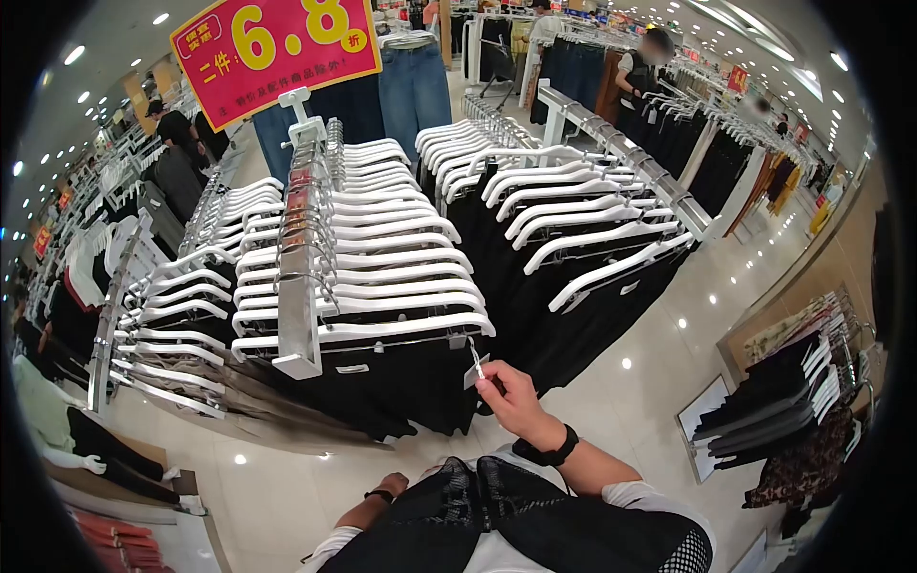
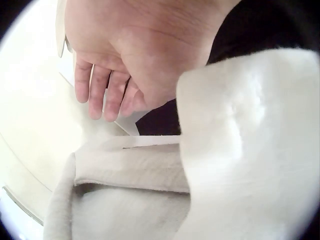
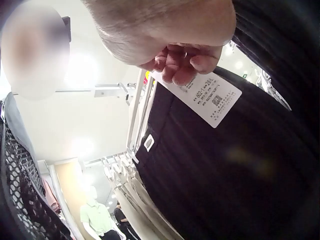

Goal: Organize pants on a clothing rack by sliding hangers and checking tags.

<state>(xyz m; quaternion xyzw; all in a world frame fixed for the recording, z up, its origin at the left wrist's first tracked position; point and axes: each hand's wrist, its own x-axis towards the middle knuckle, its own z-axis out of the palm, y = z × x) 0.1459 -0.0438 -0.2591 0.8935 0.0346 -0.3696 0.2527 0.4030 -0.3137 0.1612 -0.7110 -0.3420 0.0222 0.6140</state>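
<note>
My right hand (image 1: pixel 518 399) pinches a white paper price tag (image 3: pixel 212 102) with curled fingers, at the front of a clothes rail. The tag, printed with text and a square code, lies against black trousers (image 3: pixel 215 170) with a waistband label. Those trousers hang from the nearest white hanger (image 1: pixel 401 328) of a long row on a metal rail (image 1: pixel 299 329). Low at my side, my left hand (image 2: pixel 135 55) hangs loosely and holds nothing, beside my light trousers (image 2: pixel 135 170).
A red discount sign (image 1: pixel 277 57) stands atop the rail. Hangers with black garments (image 1: pixel 611 306) fill the rail to the right, beige trousers (image 1: pixel 258 401) the left. A mannequin (image 1: pixel 95 449) stands at lower left. Shiny floor tiles (image 1: pixel 659 382) separate another garment rack (image 1: pixel 793 420) at right.
</note>
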